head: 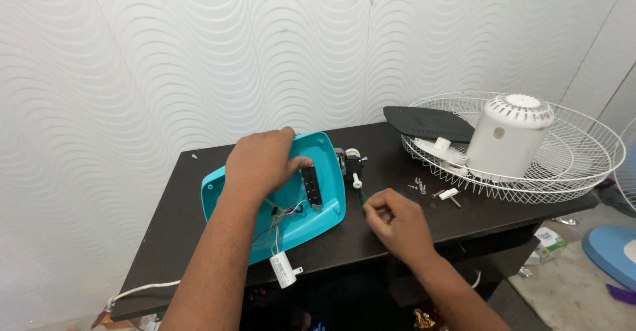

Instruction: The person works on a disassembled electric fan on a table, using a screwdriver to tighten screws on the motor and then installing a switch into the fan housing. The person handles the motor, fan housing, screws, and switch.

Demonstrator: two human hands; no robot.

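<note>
My left hand (262, 162) rests on a turquoise plastic fan base cover (324, 198) lying open side up on a dark table (179, 205), fingers over its black switch block (311, 185). Coloured wires (281, 212) run from the cover to a white cylindrical capacitor (283, 269) at the table's front edge. My right hand (394, 222) is pinched on a thin green-handled screwdriver (362, 197) just right of the cover. A small black-and-white motor part (353, 165) stands behind the screwdriver.
A white wire fan guard (583, 165) lies at the table's right end, holding a white motor housing (509, 136) and a dark blade (427, 122). Loose screws and a small white part (434, 190) lie in front of it. A white cable (142, 290) hangs at the left front corner.
</note>
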